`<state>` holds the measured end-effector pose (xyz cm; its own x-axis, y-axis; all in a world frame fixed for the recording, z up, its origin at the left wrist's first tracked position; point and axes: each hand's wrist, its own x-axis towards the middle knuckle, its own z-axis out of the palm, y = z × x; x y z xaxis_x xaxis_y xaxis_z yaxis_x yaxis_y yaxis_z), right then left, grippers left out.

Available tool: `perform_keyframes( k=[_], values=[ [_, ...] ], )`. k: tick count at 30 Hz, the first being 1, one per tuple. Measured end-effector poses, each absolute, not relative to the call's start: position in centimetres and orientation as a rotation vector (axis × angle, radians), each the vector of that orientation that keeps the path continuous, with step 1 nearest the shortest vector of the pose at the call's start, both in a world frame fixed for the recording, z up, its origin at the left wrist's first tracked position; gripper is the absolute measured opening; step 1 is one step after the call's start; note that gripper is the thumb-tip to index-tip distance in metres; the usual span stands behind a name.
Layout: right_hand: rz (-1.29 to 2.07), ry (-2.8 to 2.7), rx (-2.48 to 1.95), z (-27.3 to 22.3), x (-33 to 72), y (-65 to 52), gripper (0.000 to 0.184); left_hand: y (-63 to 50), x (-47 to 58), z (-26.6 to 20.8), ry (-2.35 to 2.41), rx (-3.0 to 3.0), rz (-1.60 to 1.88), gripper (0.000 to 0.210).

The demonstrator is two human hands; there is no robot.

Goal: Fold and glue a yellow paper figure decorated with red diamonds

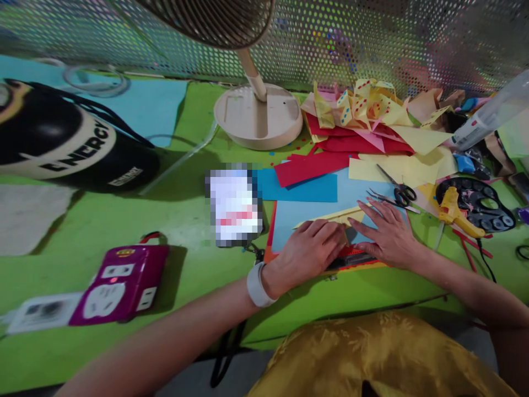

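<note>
A narrow folded strip of yellow paper (323,218) lies over a light blue sheet (289,220) in front of me. My left hand (312,248), with a pale band on its wrist, is closed at the strip's near edge, its bent fingers pressing on the paper. My right hand (386,231) rests at the strip's right end, fingers spread and fingertips touching it. Beneath both hands are an orange-edged board and a dark flat item (351,261), partly hidden. Scissors (400,193) lie just beyond my right hand.
A fan (258,118) stands at the back, beside piled coloured paper scraps (363,121). To the right are a yellow glue gun (457,212) and a black palette (491,193). Leftward are a blurred phone (235,207), a purple power adapter (124,281) and a large black bottle (74,132).
</note>
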<state>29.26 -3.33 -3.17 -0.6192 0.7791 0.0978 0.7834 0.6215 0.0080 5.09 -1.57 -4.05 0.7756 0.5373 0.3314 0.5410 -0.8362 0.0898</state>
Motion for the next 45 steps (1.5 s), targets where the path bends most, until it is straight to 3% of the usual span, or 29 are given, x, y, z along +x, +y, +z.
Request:
perform_keyframes(
  k=[35,45],
  values=[
    [-0.274,-2.773,-1.209,-3.02,29.06,-3.16,0.060,-1.09,4.93,-3.69,-0.817,-3.001,-0.546,0.034],
    [-0.216,-2.784,-1.240,-3.03,29.39,-2.84,0.052,-0.91,4.98,-3.16,-0.728,-3.037,-0.335,0.037]
  ],
)
